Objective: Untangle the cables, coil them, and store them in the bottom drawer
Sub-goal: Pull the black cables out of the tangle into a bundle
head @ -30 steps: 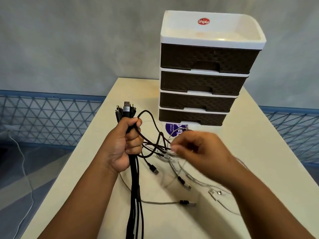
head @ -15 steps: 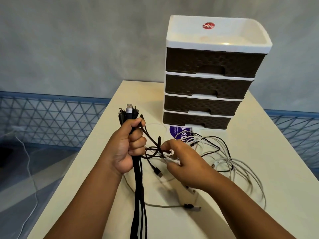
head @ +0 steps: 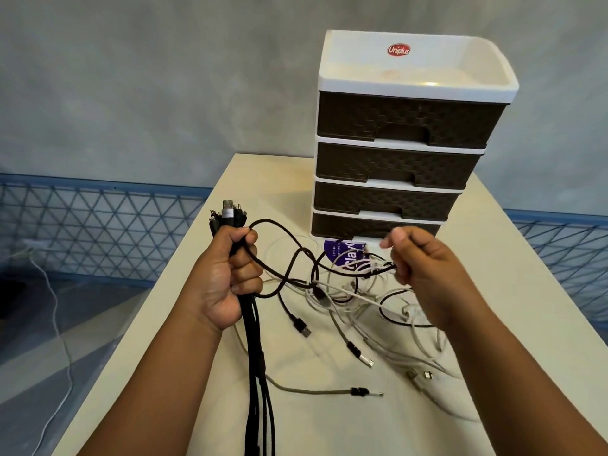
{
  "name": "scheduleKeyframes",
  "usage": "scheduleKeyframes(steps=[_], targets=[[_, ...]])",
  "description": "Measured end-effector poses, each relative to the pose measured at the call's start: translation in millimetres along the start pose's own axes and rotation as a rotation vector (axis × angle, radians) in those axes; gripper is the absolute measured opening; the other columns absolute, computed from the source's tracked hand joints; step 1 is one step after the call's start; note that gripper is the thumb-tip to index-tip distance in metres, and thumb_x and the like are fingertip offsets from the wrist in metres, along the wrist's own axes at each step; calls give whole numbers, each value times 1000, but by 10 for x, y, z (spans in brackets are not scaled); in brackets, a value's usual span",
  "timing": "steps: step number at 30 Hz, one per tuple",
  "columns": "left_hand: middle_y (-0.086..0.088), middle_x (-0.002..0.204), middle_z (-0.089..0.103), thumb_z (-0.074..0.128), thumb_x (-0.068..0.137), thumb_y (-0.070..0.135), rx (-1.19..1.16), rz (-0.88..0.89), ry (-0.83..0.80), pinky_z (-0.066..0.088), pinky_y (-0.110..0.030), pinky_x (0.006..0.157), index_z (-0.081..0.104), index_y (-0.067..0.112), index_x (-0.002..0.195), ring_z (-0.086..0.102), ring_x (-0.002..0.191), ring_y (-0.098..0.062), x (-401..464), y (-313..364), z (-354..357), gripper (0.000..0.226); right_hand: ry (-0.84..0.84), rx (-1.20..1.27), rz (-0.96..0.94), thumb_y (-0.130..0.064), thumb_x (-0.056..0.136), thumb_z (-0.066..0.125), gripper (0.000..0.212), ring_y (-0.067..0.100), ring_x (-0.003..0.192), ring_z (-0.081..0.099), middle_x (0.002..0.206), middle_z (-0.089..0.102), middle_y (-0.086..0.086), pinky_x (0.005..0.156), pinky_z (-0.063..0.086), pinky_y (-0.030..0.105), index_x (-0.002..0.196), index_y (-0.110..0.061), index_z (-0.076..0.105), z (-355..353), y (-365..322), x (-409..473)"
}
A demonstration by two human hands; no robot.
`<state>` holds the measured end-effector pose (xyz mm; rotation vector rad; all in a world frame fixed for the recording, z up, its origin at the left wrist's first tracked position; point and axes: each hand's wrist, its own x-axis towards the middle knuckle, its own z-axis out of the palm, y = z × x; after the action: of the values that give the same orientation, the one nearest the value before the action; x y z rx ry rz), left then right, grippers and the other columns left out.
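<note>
Left hand (head: 230,274) is gripping a bundle of black cables (head: 255,340) upright, plugs above the grip. Right hand (head: 418,258) is pinching a black cable (head: 296,255) looping between both hands, above the tangle (head: 355,301) on the tabletop (head: 329,422).

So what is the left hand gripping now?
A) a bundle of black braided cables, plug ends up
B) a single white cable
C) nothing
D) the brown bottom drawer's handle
A: the left hand is fisted round the bundle of black braided cables, plugs sticking out above.

A red "Uniplus" sticker (head: 398,50) sits on the drawer unit's (head: 404,123) white top.
</note>
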<state>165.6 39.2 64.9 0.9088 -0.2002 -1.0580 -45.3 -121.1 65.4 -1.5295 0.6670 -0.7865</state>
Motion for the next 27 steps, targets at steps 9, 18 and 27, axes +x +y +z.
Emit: scheduleKeyframes(steps=[9,18,27], targets=[[11,40,20,44,91,25,33,-8,-20,11,-12,30,47,20,67,18,29,-1,-1,-30,20,25,214,432,154,-24,106,32,29,9,52,41,70,57,-2,46,34,16,87,-19,55,-320,115,65],[11,40,20,42,93,25,33,-5,10,12,-13,29,47,20,67,16,30,-1,-5,-8,-48,27,256,399,281,-25,105,33,28,12,55,37,64,48,-3,43,31,18,85,-21,53,-588,300,96],[12,42,19,49,96,28,105,24,14,10,-12,34,56,20,73,17,32,-1,-25,-34,31,25,75,-795,4,-42,95,53,29,15,98,59,118,55,-6,84,48,34,119,-29,62,-91,210,-126]])
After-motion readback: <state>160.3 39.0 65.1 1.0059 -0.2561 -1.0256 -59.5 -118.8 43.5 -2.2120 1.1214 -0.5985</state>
